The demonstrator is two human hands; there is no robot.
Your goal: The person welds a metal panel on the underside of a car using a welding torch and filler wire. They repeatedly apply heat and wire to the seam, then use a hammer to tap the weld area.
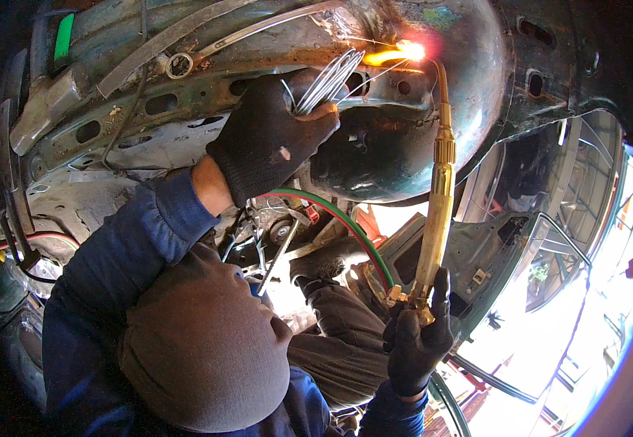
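My left hand (276,131), in a dark knitted glove with a small worn hole, is closed round a bent bundle of thin silvery filler wire (331,81). One strand reaches right towards a bright flame (409,51). The flame burns against the rusty seam of a dark, rounded metal panel (469,95), where the metal glows orange-red. Below and to the right, my gloved right hand (418,342) grips the lower end of a brass gas torch (436,218). The torch stands nearly upright, its thin curved tip at the flame. Its valve end is partly hidden by my fingers.
Green and red hoses (356,226) curve down behind the torch. A ring spanner (179,65) lies on the metalwork, with a hammer head (48,109) at far left. A removed vehicle door (476,277) stands right. Dark trousers (338,335) and grey cloth (200,349) are below.
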